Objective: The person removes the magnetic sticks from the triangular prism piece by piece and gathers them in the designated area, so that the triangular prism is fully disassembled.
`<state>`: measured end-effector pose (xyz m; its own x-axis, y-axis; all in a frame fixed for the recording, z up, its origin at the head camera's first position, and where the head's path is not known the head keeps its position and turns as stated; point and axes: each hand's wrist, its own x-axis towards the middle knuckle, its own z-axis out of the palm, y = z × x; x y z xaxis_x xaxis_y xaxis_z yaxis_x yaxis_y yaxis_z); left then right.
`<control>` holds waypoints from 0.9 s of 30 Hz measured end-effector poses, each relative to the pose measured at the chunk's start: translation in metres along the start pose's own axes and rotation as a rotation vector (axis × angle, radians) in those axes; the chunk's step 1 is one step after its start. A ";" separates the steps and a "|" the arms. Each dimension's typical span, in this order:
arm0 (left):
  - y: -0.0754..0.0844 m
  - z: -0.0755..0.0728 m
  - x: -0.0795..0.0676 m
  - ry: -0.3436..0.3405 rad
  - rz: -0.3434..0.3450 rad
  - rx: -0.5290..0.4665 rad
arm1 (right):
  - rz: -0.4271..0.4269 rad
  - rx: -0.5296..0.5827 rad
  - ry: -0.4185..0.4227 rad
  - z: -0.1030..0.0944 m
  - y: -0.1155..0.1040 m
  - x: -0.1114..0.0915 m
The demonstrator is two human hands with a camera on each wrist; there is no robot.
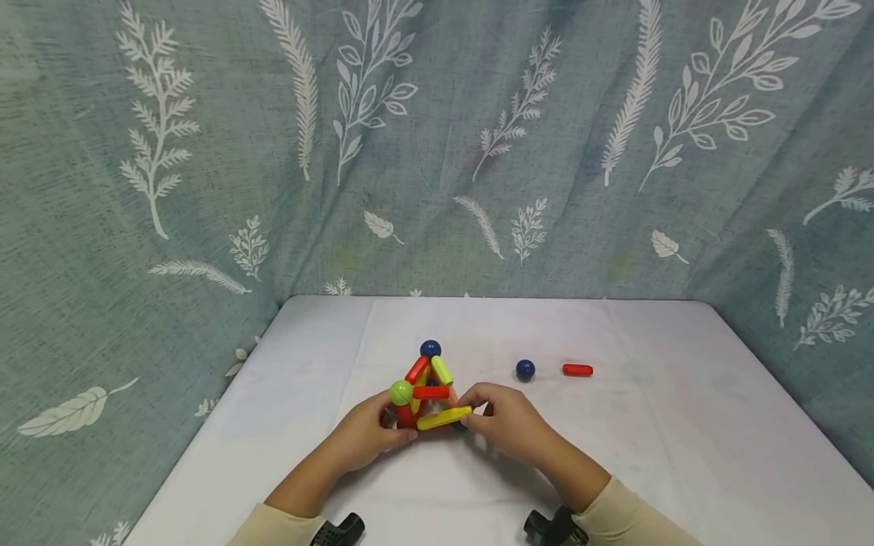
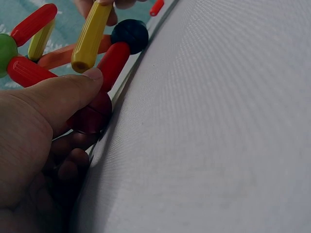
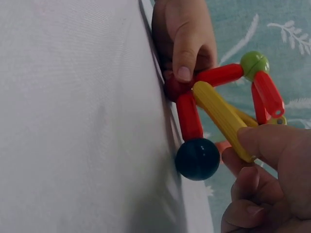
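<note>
A frame of magnetic rods and balls stands on the table, with a blue ball at its top and a green ball at its left. My left hand grips the frame low down, thumb and fingers around a dark red ball. A red rod joins that ball to a dark blue ball. Between thumb and fingertips, my right hand pinches one end of a thick yellow rod. The rod's other end overlaps the dark red ball beside my left thumb in the right wrist view.
Farther back on the right, a loose blue ball and a loose red rod lie on the white table. A leaf-patterned cloth hangs behind the table and along its sides.
</note>
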<state>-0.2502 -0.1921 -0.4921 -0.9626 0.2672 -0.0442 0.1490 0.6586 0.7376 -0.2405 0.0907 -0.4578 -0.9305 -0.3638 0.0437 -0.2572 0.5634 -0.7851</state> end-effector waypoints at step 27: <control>0.007 -0.002 -0.005 0.008 -0.026 0.011 | 0.184 0.064 0.170 -0.046 0.027 0.003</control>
<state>-0.2449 -0.1898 -0.4854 -0.9679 0.2444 -0.0581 0.1263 0.6731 0.7287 -0.2620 0.1391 -0.4501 -0.9919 -0.1267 -0.0043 -0.0677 0.5581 -0.8270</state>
